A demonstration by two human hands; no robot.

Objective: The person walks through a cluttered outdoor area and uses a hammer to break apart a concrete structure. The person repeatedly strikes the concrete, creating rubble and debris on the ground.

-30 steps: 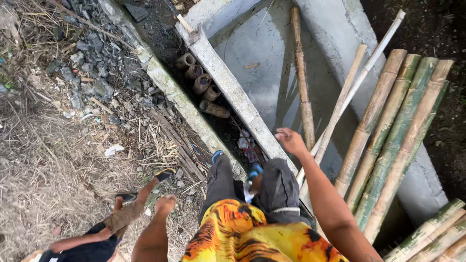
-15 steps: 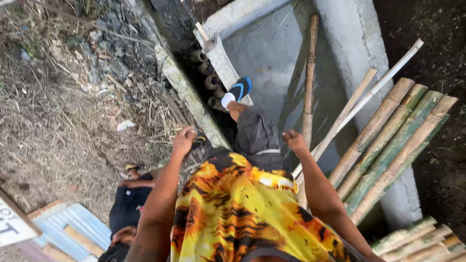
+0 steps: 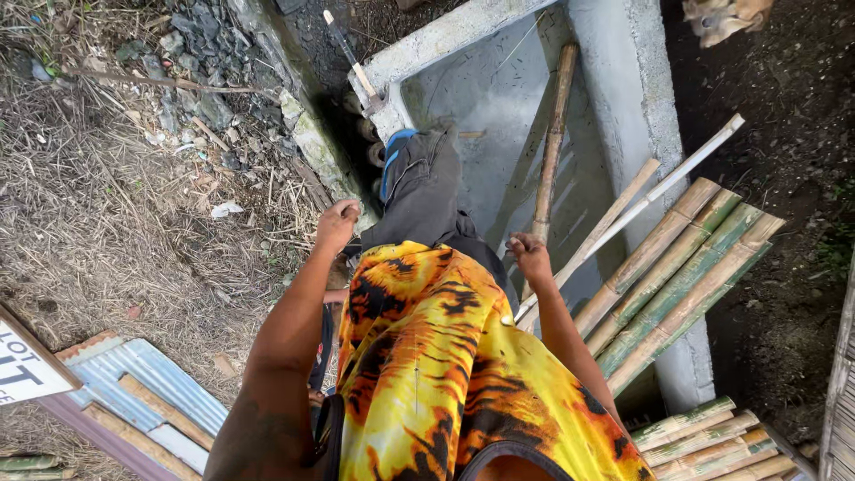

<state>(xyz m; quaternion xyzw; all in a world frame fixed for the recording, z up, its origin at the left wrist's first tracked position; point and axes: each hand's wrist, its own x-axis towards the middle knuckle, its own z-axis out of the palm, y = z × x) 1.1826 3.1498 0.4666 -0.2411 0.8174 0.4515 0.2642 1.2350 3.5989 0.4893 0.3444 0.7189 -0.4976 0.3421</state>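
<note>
My left hand (image 3: 338,223) hangs in the air with its fingers curled and nothing in it, above the dry grass beside a stone ledge (image 3: 307,142). My right hand (image 3: 531,256) is closed at the lower end of a thin bamboo pole (image 3: 554,134) that leans into a grey concrete tank (image 3: 481,80). A white pipe (image 3: 663,187) crosses just right of that hand. I wear a yellow and orange shirt (image 3: 445,356) and dark trousers. My leg stretches forward, with a blue shoe (image 3: 392,153) at the tank's near wall.
Thick green-brown bamboo poles (image 3: 686,267) lean on the tank's right wall, and more lie bundled at lower right (image 3: 712,436). Corrugated metal sheet (image 3: 134,383) and a white sign board (image 3: 27,370) lie lower left. Rocks (image 3: 196,62) and dry grass fill the left. Another person's dark clothing (image 3: 322,338) shows under my left arm.
My leg has swung forward toward the tank wall. My left hand has risen from my side. The view has shifted, and the person below is now mostly hidden.
</note>
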